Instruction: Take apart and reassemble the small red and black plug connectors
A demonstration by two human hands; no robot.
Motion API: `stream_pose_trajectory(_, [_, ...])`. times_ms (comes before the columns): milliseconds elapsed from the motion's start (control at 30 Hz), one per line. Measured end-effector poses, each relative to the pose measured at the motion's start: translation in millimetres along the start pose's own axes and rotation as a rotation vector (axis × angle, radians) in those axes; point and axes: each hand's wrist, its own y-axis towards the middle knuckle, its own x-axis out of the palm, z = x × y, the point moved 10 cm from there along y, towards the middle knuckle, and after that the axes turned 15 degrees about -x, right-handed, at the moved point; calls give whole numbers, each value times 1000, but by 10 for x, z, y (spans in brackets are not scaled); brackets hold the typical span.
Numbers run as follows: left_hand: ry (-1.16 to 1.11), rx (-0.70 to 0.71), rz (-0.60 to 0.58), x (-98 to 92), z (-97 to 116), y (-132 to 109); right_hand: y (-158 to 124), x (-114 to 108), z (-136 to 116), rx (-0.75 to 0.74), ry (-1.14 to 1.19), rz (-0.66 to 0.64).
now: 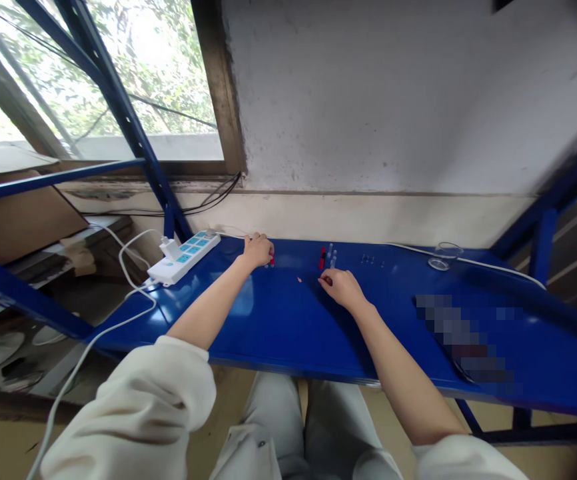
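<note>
At the back left of the blue table, my left hand [257,251] curls its fingers down over a small red piece [272,261], with bits of clear plastic beside it. The hand partly hides them. Closer to the front, my right hand [342,288] is closed in a pinch just above the tabletop; whatever is between the fingertips is too small to name. Just beyond it lies a red and black stick-like piece [322,258], next to several small clear pieces [332,257]. A tiny pinkish scrap [299,280] lies between my hands.
A white power strip [184,259] with a plugged-in adapter and cable lies at the left end of the blue table [278,327]. Further right are more tiny clear pieces [368,259], a clear cup [439,264], a white cable and a blurred-out dark object [461,337]. Blue posts frame both sides.
</note>
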Motion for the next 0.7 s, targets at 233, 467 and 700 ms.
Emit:
stream_pose_trajectory(233, [5, -7, -25, 80, -18, 20, -13, 47, 80, 30, -39, -32])
stream_pose_trajectory(467, [-225, 251, 221, -197, 526, -380, -88, 1, 304, 189, -73, -24])
stream_pose_trajectory(700, [-319, 314, 181, 229, 1106, -638, -198, -44, 467, 372, -151, -28])
